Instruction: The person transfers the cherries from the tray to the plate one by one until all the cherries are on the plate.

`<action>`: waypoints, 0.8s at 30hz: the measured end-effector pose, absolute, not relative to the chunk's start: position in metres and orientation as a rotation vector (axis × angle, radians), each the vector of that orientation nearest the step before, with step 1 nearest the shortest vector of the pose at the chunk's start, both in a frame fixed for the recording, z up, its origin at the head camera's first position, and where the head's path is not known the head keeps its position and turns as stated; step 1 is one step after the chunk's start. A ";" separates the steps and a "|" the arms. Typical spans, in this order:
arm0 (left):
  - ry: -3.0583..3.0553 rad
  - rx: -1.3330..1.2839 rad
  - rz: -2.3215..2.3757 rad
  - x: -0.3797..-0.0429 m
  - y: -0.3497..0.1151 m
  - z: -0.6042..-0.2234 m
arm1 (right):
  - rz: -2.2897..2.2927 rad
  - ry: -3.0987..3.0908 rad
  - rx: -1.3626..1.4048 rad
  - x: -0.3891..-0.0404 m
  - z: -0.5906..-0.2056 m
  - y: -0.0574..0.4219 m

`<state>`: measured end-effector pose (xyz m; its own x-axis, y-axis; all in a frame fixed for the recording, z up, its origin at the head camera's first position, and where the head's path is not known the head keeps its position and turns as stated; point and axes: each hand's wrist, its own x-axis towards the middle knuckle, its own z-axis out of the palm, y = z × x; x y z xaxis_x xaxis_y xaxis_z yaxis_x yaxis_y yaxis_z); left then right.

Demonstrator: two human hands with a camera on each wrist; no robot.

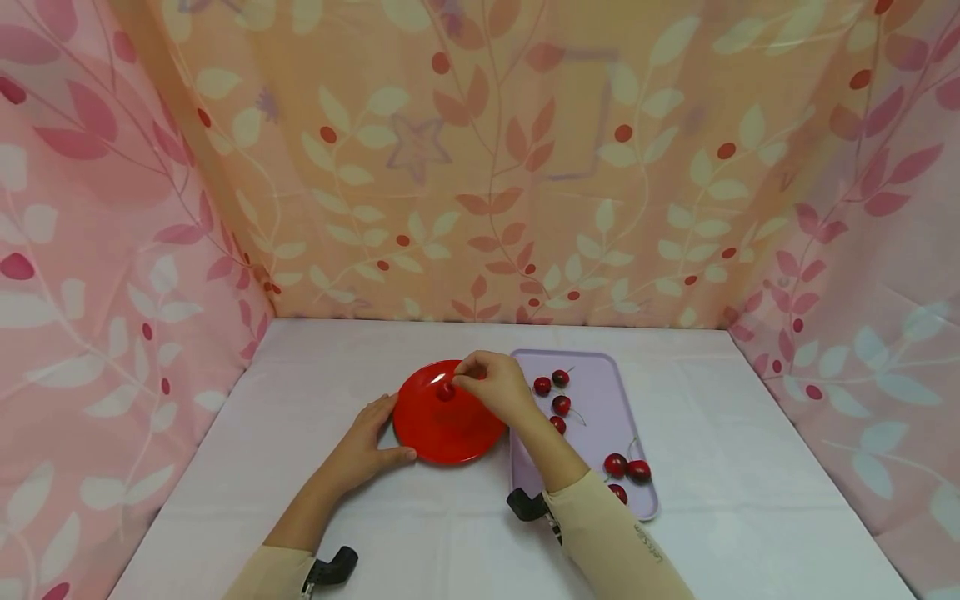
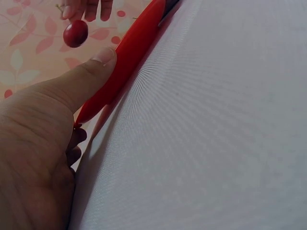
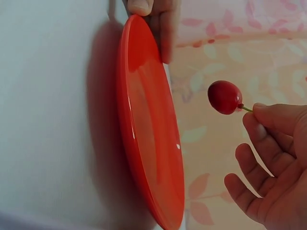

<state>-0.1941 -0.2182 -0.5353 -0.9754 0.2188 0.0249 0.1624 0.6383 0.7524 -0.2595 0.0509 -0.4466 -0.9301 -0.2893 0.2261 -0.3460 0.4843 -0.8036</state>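
A cherry [image 1: 446,391] hangs above the round red plate [image 1: 452,432]; my right hand [image 1: 497,387] pinches its stem between thumb and forefinger. The right wrist view shows the cherry [image 3: 224,97] apart from the plate [image 3: 156,139], with the other fingers of my right hand [image 3: 276,163] loosely bent. At the plate's left edge, my left hand [image 1: 367,446] holds the rim, thumb at the near side and fingers at the far left. In the left wrist view the thumb of my left hand [image 2: 53,115] lies against the rim, and its fingers are partly hidden.
Right of the plate lies a lilac tray [image 1: 600,417], bearing several cherries [image 1: 561,406], some toward its far left and others at its near right. A white cloth covers the table [image 1: 720,467]. Leaf-patterned curtains [image 1: 495,167] stand at the back and both sides.
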 end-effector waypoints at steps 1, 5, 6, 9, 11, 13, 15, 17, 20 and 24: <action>2.784 0.326 1.264 -0.194 -0.218 -0.535 | 1.468 -2.648 0.575 -0.260 -0.447 0.048; 2.791 0.322 1.257 -0.194 -0.219 -0.536 | 1.478 -2.643 0.595 -0.264 -0.451 0.038; 2.790 0.322 1.259 -0.194 -0.219 -0.535 | 1.482 -2.648 0.593 -0.265 -0.452 0.036; 2.787 0.331 1.268 -0.194 -0.218 -0.535 | 1.487 -2.663 0.593 -0.267 -0.454 0.029; 2.786 0.339 1.271 -0.194 -0.218 -0.535 | 1.494 -2.678 0.596 -0.268 -0.457 0.026; 2.788 0.342 1.266 -0.194 -0.218 -0.534 | 1.487 -2.697 0.602 -0.269 -0.460 0.022; 2.789 0.338 1.259 -0.194 -0.218 -0.534 | 1.474 -2.715 0.617 -0.270 -0.464 0.018; 2.790 0.337 1.253 -0.193 -0.218 -0.534 | 1.457 -2.730 0.629 -0.271 -0.468 0.015; 2.792 0.349 1.250 -0.194 -0.219 -0.535 | 1.443 -2.749 0.637 -0.271 -0.472 0.010; 2.798 0.381 1.258 -0.194 -0.220 -0.536 | 1.423 -2.782 0.629 -0.271 -0.476 0.005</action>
<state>-0.1945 -0.2196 -0.5356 -0.9684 0.2432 0.0545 0.2022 0.6388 0.7423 -0.2706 0.0046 -0.4764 -0.9212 -0.3646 0.1359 -0.3236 0.5240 -0.7878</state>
